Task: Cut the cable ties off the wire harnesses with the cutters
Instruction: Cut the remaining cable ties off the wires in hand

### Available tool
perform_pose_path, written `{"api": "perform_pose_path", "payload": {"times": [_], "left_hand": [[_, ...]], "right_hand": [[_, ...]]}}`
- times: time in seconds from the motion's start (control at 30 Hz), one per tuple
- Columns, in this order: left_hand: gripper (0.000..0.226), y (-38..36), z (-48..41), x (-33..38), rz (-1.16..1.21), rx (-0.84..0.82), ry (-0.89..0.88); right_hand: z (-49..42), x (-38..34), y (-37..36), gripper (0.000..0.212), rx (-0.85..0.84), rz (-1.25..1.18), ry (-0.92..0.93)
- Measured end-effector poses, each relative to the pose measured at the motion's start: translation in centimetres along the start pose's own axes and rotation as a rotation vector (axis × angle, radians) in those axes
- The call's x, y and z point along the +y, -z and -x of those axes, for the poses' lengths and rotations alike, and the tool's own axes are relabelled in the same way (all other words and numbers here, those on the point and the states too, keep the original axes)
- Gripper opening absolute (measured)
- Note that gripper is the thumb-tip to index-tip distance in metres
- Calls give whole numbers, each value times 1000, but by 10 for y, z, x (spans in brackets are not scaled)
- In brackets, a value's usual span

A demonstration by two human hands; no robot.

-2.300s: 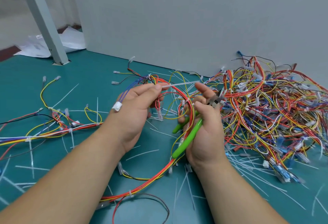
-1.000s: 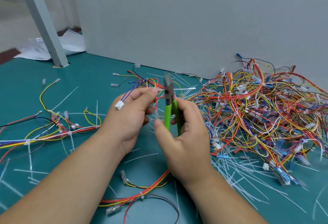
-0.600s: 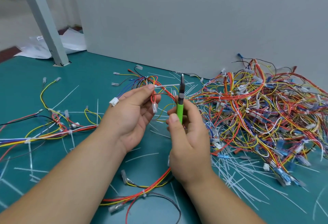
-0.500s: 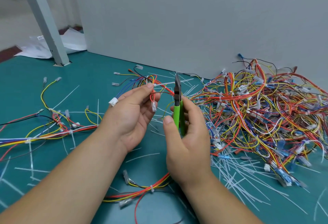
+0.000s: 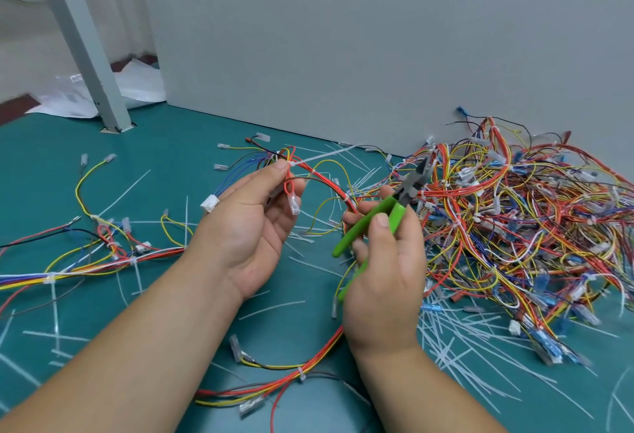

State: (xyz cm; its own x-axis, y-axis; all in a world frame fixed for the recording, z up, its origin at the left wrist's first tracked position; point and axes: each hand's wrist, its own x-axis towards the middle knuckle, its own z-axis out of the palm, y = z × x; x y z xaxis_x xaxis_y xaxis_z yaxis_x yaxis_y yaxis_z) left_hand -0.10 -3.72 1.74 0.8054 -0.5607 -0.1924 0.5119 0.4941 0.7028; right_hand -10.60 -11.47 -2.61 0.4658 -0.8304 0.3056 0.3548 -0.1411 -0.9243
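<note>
Left hand [image 5: 254, 223] pinching wire harness [image 5: 319, 175] in fingertips, right at white cable tie [image 5: 322, 157], tie tail poking out toward right hand [image 5: 384, 271]. Right hand wrapped round green cutters [image 5: 387, 216], handles spread, nose pointing up and away, not touching tie. Big harness pile [image 5: 514, 227] just right of it, cut tie scraps [image 5: 456, 340] underneath.

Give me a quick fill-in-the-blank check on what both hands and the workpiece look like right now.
1. The right hand grips the cutters, whose handles are ____.
2. The left hand pinches the harness right at a ____ cable tie whose long tail sticks out.
3. The big pile of harnesses lies on the person's ____ side.
Missing words: green; white; right.
</note>
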Motion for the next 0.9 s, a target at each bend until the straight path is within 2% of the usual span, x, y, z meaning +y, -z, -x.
{"api": "perform_pose_path", "payload": {"times": [0.1, 0.23, 0.4, 0.7, 0.9], "left_hand": [[6, 0, 1, -2, -36, -21, -13], [6, -1, 4, -6, -55, -61, -10], [8, 1, 3, -8, -74, -93, -16], [4, 5, 1, -9, -216, -121, -157], [17, 7, 2, -9, -377, -93, -291]], "right_hand": [[0, 0, -1, 47, -14, 101, 33], [3, 3, -5, 39, -91, 295, 65], [4, 2, -5, 51, -142, 444, 94], [1, 0, -2, 49, -167, 462, 118], [-2, -2, 2, 54, -238, 499, 147]]}}
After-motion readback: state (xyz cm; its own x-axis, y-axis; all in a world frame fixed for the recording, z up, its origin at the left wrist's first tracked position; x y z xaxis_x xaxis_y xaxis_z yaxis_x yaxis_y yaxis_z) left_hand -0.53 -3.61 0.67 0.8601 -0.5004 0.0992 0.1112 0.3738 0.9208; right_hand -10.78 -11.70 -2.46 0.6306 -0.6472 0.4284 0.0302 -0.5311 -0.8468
